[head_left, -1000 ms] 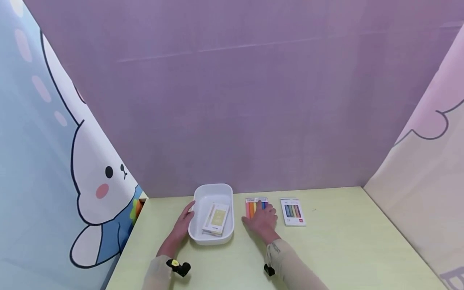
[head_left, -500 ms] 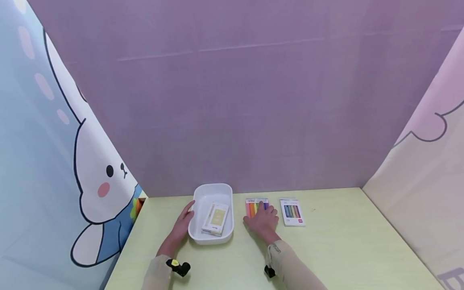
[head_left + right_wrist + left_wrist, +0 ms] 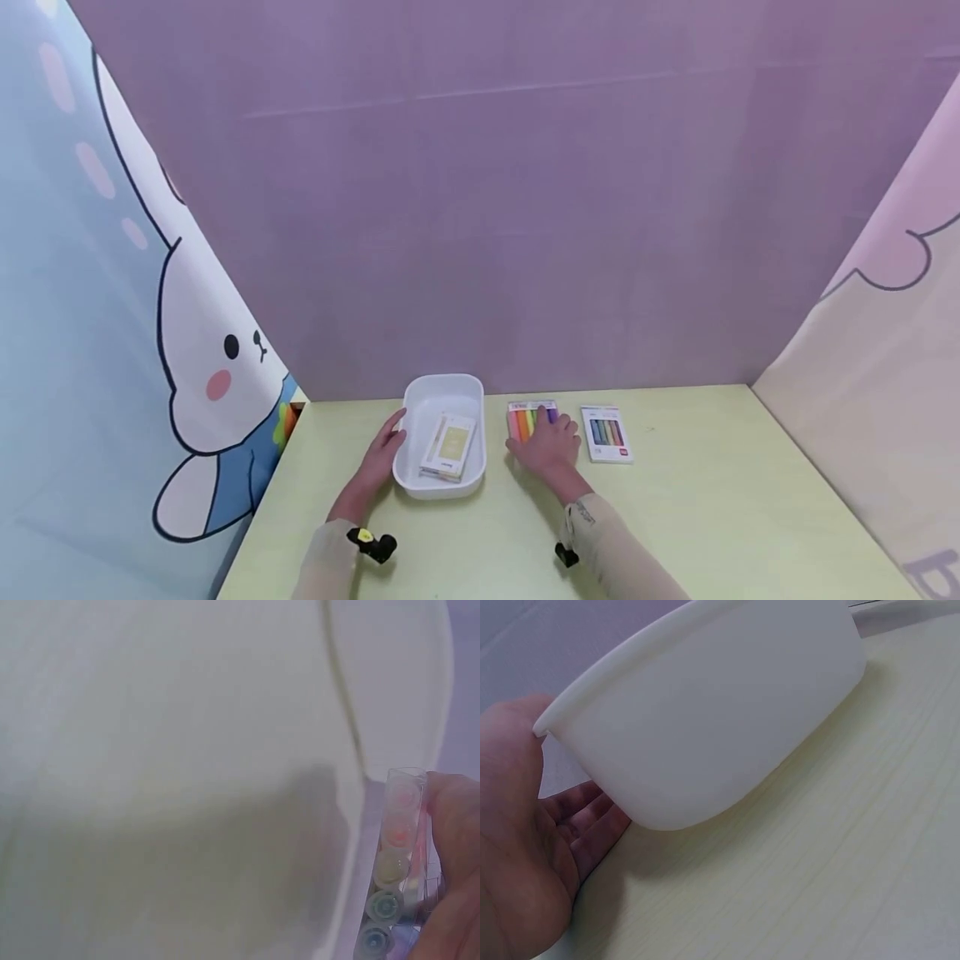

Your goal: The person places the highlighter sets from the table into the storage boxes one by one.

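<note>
My left hand (image 3: pixel 379 452) grips the left side of a white plastic tub (image 3: pixel 414 477). In the left wrist view its thumb lies at the rim, and its fingers curl against the outer wall. Lying inside the tub is a small stack of white boxes (image 3: pixel 447 448), the top one with a yellow panel. To the right of the tub, my right hand (image 3: pixel 550 448) spans a clear pack of coloured pens (image 3: pixel 519 422), thumb at its left edge. The right wrist view shows the pack's end (image 3: pixel 390 866) with round pen ends in several colours, held against the hand. The palm hides part of the pack.
A white box (image 3: pixel 607 434) printed with coloured sticks lies on the pale table (image 3: pixel 705 500), right of my right hand. Behind the table rises a purple cloth wall (image 3: pixel 525 250). Printed sheets flank it, a rabbit picture (image 3: pixel 206 333) at left.
The head view has shifted slightly. Both hands keep their places, the left at the tub and the right on the pack of pens.
</note>
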A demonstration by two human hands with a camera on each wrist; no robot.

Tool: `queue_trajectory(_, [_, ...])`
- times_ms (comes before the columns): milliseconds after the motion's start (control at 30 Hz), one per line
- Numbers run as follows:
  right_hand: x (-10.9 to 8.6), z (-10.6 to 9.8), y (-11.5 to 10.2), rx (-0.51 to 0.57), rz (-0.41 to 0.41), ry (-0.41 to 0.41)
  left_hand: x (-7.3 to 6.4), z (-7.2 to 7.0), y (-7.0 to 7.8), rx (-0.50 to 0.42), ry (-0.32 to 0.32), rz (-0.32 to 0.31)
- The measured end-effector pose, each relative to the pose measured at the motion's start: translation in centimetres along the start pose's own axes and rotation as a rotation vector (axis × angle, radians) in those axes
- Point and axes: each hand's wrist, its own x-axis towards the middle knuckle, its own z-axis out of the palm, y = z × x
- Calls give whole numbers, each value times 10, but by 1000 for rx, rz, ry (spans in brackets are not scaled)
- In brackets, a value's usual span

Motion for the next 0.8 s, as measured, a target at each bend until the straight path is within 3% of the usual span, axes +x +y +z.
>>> queue_trajectory(133, [-6,-16,-7,-6,-19,17,1,1,0,-41,-17,-13])
queue_trajectory(467, [-8,-45,-33,-44,-67,64,-2,6,1,-4,47,-3])
queue_trajectory(800, [-16,-68,-68,-44,-79,27,-4,7,6,0,34,-14])
